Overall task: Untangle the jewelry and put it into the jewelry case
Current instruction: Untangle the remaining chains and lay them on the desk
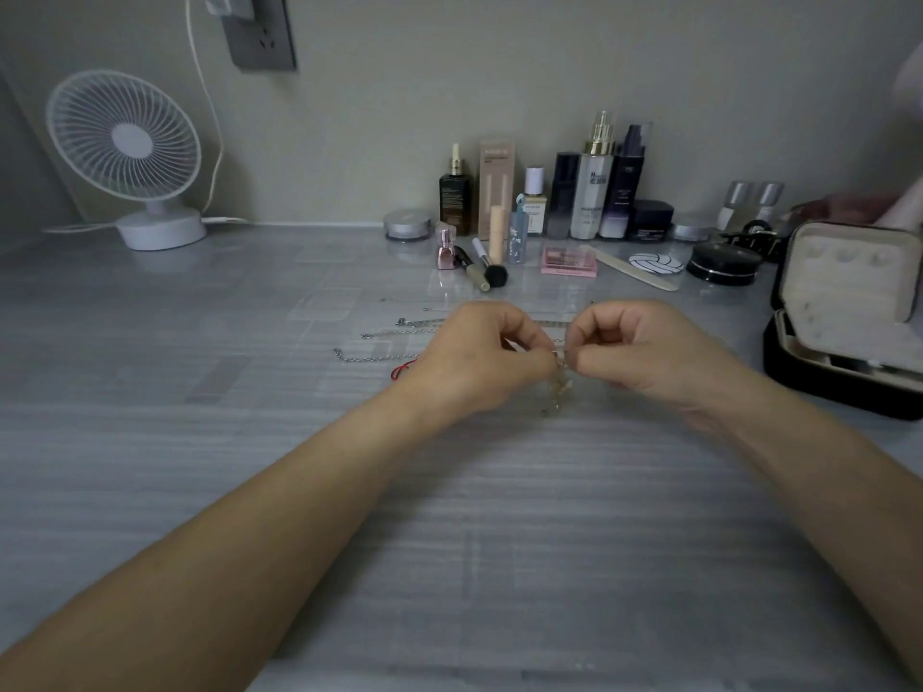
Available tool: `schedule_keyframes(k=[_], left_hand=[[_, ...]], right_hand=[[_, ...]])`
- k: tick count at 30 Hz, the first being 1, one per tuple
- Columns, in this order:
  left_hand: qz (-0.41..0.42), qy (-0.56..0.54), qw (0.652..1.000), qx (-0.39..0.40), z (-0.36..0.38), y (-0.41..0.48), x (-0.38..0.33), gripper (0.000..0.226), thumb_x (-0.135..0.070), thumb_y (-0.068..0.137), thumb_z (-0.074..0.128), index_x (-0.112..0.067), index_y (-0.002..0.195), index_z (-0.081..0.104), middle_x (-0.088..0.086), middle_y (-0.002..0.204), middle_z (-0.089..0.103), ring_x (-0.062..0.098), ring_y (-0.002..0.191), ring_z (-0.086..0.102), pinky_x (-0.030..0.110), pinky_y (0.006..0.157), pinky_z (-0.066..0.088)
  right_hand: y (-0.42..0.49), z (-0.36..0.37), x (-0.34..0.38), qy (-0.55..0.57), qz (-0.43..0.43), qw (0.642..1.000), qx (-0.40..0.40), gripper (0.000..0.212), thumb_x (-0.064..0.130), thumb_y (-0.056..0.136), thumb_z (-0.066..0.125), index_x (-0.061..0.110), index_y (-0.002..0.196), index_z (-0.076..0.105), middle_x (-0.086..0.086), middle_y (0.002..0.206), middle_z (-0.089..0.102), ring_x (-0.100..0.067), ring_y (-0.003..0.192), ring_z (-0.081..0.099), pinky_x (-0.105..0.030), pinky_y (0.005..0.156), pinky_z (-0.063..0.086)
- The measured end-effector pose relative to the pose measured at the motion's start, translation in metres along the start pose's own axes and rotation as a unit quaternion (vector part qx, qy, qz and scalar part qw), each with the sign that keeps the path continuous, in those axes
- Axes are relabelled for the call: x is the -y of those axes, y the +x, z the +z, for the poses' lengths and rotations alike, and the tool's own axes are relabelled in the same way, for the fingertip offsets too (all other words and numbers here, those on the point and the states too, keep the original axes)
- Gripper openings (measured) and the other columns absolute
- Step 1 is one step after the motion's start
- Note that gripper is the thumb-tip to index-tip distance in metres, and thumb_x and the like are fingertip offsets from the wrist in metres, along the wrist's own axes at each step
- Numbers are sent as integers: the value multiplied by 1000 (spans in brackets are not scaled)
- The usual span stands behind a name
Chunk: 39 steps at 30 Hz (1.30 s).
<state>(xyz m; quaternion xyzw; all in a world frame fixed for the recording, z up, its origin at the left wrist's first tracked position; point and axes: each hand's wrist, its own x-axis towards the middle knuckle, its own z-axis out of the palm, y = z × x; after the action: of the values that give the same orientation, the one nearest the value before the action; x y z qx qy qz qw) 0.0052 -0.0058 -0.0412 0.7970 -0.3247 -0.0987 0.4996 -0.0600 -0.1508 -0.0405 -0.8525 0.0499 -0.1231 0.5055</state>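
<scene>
My left hand (479, 359) and right hand (644, 352) pinch the chain (558, 384) mid-frame; tugging apart could tighten its knot.

- One camera sits on the person's head.
- It looks forward and down, close over the table (150, 442).
- The back wall (499, 67) fills the top.

- Left hand (479, 359) and right hand (644, 352): both bare, knuckles and fingers uncovered.
- Left forearm (249, 531) and right forearm (824, 491): bare along their whole visible length, to the picture's lower edge.
- Thin red cord (401, 370) at the left wrist: perhaps worn, perhaps only lying beside it.
</scene>
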Motion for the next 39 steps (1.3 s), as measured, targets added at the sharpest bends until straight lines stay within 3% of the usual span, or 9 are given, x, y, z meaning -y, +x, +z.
schedule_keyframes(k=[6,12,15,18,24,28,30,35,39], left_hand=[[-31,-20,999,10,-2,2,2,13,-15,81,63,-20,69,61,-13,37,44,4,33,33,13,37,27],[-15,-27,1000,1,-3,4,3,10,-16,81,64,-19,71,64,2,63,59,17,55,49,29,55,45],[-27,-77,997,3,-4,4,4,11,-15,82,64,-18,72,63,0,73,59,7,62,50,20,57,41],[-70,-170,982,35,0,6,7,11,-17,80,64,-21,69,63,-1,75,60,9,69,51,24,55,33],[-129,-324,932,95,5,8,6,14,-11,87,48,-14,74,53,2,73,53,8,60,50,24,52,30],[-141,-360,911,141,3,8,8,18,-18,86,41,-15,71,49,-1,72,51,9,62,48,23,53,32],[-142,-384,901,142,1,9,8,23,-21,85,40,-17,64,48,-4,72,54,9,64,50,23,54,33],[-150,-387,904,107,-3,11,9,25,-23,87,42,-19,62,47,-5,70,56,10,65,52,24,56,33],[-173,-357,914,89,-2,11,9,21,-24,90,42,-19,69,46,-5,66,57,10,60,51,25,56,33]], right_hand=[[-1,-2,0,12,22,1000,-6,19,1,74,61,17,65,63,12,46,51,1,42,40,-10,44,33],[-1,-2,2,26,48,998,-13,22,1,77,60,16,62,64,5,47,48,-6,45,38,-19,49,32],[-1,-2,2,15,51,998,-21,20,3,77,61,16,62,64,3,48,47,-7,46,37,-18,47,31],[-1,0,1,8,41,999,-13,18,5,78,62,16,64,64,3,51,48,-7,47,38,-18,49,32],[2,5,-5,2,30,999,-26,8,20,72,66,21,64,66,10,49,51,-4,50,43,-21,56,33],[4,7,-4,11,24,998,-48,16,14,80,63,21,65,63,15,42,52,4,42,44,-13,50,33],[4,7,-4,15,22,998,-62,18,13,79,63,21,63,62,16,43,52,4,42,44,-17,53,32],[3,5,-6,28,20,998,-60,15,13,77,65,21,64,63,13,48,53,0,49,45,-20,56,34],[1,5,-3,55,15,997,-45,17,7,79,63,19,68,62,13,49,52,-1,47,43,-13,49,36]])
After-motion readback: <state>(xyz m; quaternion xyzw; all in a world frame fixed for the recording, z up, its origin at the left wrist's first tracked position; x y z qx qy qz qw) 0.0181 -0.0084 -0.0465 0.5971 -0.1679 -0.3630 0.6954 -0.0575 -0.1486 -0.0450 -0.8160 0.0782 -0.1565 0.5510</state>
